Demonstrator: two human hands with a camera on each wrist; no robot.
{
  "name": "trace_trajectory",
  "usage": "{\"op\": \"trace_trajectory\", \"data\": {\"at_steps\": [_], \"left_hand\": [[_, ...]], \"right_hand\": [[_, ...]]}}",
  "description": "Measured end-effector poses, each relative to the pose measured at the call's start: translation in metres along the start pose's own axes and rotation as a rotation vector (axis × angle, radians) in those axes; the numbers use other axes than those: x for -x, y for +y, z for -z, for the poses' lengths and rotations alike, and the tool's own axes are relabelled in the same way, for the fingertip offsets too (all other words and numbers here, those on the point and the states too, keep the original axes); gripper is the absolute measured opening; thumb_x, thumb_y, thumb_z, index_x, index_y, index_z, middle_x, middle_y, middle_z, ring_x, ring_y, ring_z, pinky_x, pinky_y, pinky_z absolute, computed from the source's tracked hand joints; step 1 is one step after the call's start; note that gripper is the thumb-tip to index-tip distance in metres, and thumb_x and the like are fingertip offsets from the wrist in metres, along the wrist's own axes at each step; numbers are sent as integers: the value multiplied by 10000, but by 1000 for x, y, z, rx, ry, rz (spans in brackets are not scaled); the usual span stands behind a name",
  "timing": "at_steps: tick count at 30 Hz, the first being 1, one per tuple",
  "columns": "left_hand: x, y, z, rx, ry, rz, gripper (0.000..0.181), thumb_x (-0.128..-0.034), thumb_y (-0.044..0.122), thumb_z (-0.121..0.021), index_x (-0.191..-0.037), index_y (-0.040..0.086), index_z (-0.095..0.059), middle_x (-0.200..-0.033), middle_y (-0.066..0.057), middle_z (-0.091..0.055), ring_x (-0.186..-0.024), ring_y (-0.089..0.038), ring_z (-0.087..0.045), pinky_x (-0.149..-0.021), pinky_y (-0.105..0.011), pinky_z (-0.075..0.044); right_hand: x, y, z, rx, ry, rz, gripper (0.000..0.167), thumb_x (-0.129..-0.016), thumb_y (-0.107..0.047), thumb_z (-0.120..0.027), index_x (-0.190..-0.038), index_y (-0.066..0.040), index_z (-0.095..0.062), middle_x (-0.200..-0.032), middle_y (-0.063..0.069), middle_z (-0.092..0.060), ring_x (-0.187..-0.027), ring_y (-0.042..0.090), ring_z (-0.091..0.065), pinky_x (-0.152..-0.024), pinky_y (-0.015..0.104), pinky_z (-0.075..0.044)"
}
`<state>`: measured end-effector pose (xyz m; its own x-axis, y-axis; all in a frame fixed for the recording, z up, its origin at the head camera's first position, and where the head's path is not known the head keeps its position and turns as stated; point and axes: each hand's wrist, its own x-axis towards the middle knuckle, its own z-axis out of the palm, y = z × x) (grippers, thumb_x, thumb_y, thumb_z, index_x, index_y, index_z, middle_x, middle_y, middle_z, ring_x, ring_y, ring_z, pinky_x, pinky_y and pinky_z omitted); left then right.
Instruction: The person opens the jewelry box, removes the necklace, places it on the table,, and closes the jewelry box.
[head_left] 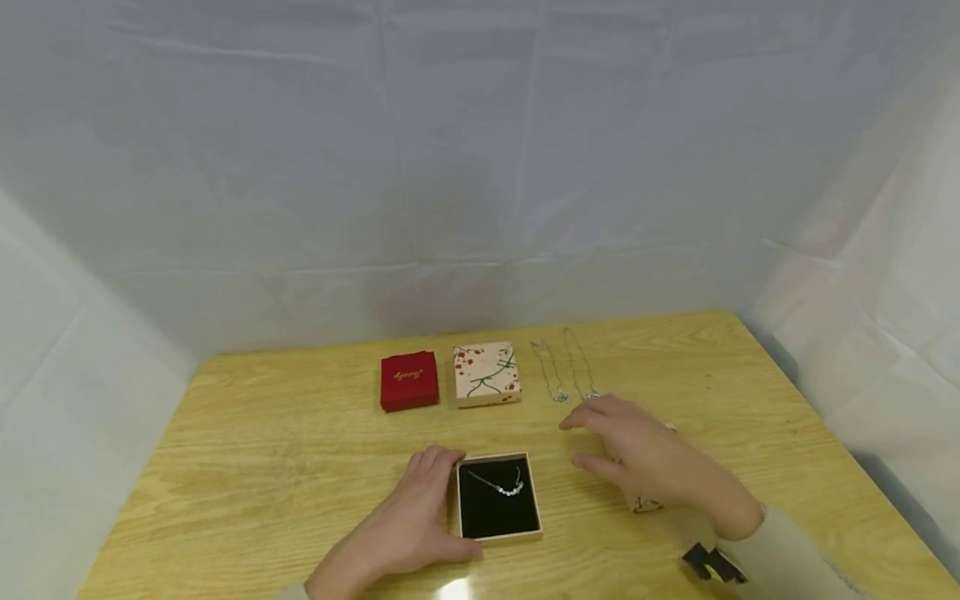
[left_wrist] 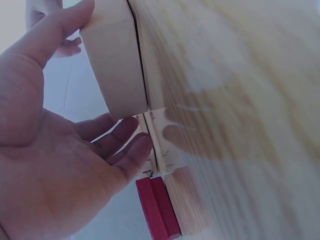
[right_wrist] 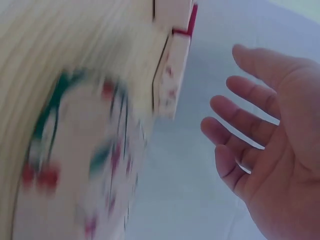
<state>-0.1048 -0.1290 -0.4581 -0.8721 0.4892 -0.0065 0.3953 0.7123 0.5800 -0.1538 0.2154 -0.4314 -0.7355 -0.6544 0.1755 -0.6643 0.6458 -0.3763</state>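
Note:
An uncovered jewelry box [head_left: 471,535] with a black pad lies near the table's front middle, a silver necklace [head_left: 510,490] on the pad. My left hand [head_left: 412,518] holds its left side, thumb at the near corner and fingertips at the far one. In the left wrist view, the box's plain side [left_wrist: 114,60] sits between thumb and fingers. To the right, my right hand [head_left: 645,454] hovers with fingers spread and nothing in them. A flower-patterned box part [head_left: 647,505] lies beneath it, mostly hidden; the right wrist view shows its printed surface [right_wrist: 75,165] blurred.
A red jewelry box [head_left: 408,382] and a flower-patterned box [head_left: 486,373] stand at the back. Two silver necklaces [head_left: 551,371] [head_left: 577,362] lie to their right. A small black and yellow object [head_left: 712,563] is by the right sleeve. White cloth surrounds the wooden table.

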Motion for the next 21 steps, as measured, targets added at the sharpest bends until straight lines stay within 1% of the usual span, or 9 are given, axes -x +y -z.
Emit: {"op": "trace_trajectory", "data": {"at_steps": [3,6,9,13,16,21], "left_hand": [[0,-1,0,2,-1,1,1134,-683,492,-969,-1526,-44,-432,-1459,-138,-494,-1338,-310,-447,-1153,-550,-423],[-1,-2,0,13,-5,3,1128,-682,496,-970,-1520,-41,-439,-1454,-130,-495,-1328,-300,-447,-1147,-547,-429],[-1,-3,0,26,-8,6,1109,-685,489,-971,-1511,-35,-449,-1443,-114,-497,-1315,-283,-446,-1142,-539,-434],[-2,-4,0,30,-12,4,1097,-690,496,-969,-1505,-27,-454,-1434,-101,-497,-1310,-272,-445,-1136,-535,-438],[-2,-5,0,33,-17,2,1103,-689,508,-968,-1505,-26,-452,-1433,-100,-496,-1305,-271,-446,-1132,-540,-441],[-3,-5,0,39,-21,7,1104,-685,504,-972,-1503,-27,-453,-1424,-97,-498,-1298,-270,-447,-1131,-539,-441]], "right_hand": [[-11,-12,-9,22,17,35,314,-1012,-298,-752,-1303,-188,-709,-1296,-76,-640,-1229,177,-600,-1056,476,-516],[-21,-21,-19,76,43,90,253,-1000,-288,-767,-1233,-194,-741,-1259,-38,-666,-1203,202,-619,-1059,473,-516],[-29,-28,-28,124,51,123,203,-991,-292,-774,-1171,-200,-766,-1235,-9,-686,-1185,216,-626,-1060,464,-515],[-36,-36,-37,165,35,102,184,-987,-305,-768,-1131,-193,-795,-1233,22,-700,-1176,232,-623,-1060,475,-514],[-40,-41,-43,217,27,81,189,-981,-324,-770,-1101,-183,-810,-1219,23,-705,-1140,226,-627,-1027,465,-533],[-44,-51,-52,355,14,37,170,-966,-346,-767,-1005,-186,-810,-1189,-3,-700,-1081,206,-622,-917,414,-561]]}}
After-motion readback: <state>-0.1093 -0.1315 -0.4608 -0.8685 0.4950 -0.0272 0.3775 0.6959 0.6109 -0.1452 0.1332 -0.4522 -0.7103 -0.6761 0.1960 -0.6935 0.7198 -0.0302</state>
